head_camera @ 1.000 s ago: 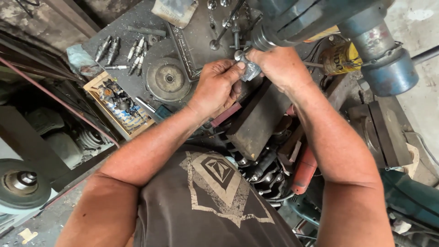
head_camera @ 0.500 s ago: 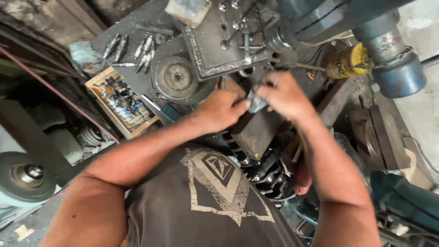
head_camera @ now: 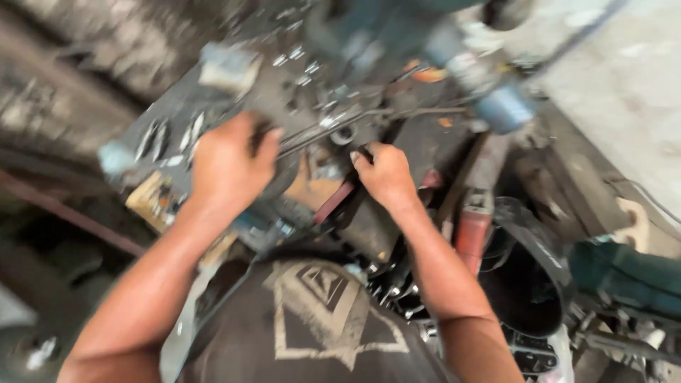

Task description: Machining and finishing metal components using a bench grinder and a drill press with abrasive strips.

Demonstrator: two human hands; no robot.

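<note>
Gripping hard, your left hand (head_camera: 227, 167) is curled over the dark round disc (head_camera: 280, 177) on the workbench (head_camera: 163, 113), fingers clenched around its upper rim, thumb side toward you. Motion blur hides whether anything small sits inside that fist, so I cannot tell beyond the disc. Your right hand (head_camera: 383, 174) is closed too, knuckles up, fingers wrapped on the near end of a thin metal rod (head_camera: 340, 131).

Landmark: the disc. The rod runs from just right of the disc up and away to the right, its long axis slanting across the bench toward the blue machine (head_camera: 489, 92). Its low end passes close beside the left fingers, and the right fist sits near its middle. So the rod lies between both hands, touching the right one; whether it touches the left I cannot tell. The right hand is the nearer and the only one clearly on it.

Left of the disc: a row of small bright bits (head_camera: 167, 138), blurred, and a tray (head_camera: 152, 198) below them. Right of the disc: a reddish bar (head_camera: 333, 202), then a red-handled tool (head_camera: 472, 234) farther right and lower. Below the disc: dark metal parts, your shirt (head_camera: 319, 319).

Judgement: any pull on the rod goes along that slant, right hand leading.
</note>
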